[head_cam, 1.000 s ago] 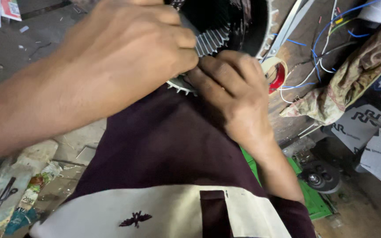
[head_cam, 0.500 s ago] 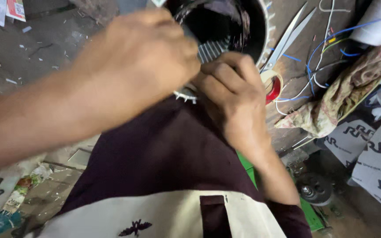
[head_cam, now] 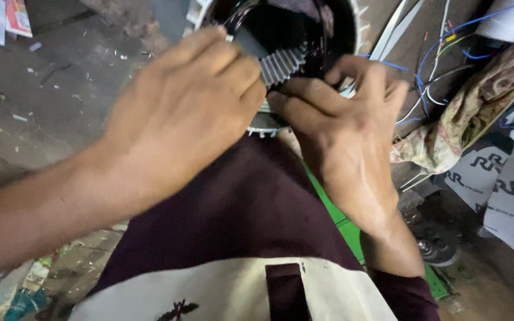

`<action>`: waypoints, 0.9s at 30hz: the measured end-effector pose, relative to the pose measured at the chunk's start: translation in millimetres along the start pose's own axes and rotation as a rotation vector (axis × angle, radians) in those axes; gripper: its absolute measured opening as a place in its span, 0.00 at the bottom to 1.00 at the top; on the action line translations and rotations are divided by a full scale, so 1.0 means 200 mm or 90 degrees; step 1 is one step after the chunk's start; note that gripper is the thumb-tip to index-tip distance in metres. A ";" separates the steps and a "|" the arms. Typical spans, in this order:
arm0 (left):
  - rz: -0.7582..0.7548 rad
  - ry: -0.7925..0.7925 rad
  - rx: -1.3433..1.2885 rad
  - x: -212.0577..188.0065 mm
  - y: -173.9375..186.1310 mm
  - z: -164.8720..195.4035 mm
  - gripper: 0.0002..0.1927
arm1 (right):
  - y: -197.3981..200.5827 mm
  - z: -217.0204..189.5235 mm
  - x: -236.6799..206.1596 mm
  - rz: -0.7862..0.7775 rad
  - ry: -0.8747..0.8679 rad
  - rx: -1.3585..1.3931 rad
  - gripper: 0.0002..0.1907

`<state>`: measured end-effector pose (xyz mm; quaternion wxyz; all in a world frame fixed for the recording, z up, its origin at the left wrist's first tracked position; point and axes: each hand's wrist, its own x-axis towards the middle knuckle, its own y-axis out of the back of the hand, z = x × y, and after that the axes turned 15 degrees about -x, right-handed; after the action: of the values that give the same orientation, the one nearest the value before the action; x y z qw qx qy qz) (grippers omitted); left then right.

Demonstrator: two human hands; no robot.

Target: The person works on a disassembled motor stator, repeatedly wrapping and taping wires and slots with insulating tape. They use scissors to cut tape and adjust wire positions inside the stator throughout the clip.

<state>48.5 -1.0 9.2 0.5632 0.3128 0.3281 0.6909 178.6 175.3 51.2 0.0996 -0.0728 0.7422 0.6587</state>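
The toothed stator ring (head_cam: 287, 62) sat on the person's maroon-clad lap, just beyond both hands. The left hand (head_cam: 185, 113) pinched its ridged inner teeth from the left; the right hand (head_cam: 343, 128) gripped the ring's near rim, fingertips touching.

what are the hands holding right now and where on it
Both the left hand and right hand pinch the toothed rim of a round metal housing at its near edge.
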 end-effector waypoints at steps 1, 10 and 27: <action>-0.006 0.008 0.017 0.02 0.00 0.01 0.08 | -0.01 0.01 0.01 0.002 0.008 -0.009 0.16; -0.012 0.017 -0.118 0.04 0.25 -0.08 0.13 | -0.02 0.10 -0.05 0.046 -0.002 0.069 0.18; -0.119 0.178 -0.279 0.02 0.06 -0.12 0.12 | -0.03 0.18 0.06 -0.186 -0.013 0.249 0.19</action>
<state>21.9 -1.8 5.0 0.6279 0.0533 0.2730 0.7268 171.3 210.0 37.8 0.2135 -0.1520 0.8363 0.4816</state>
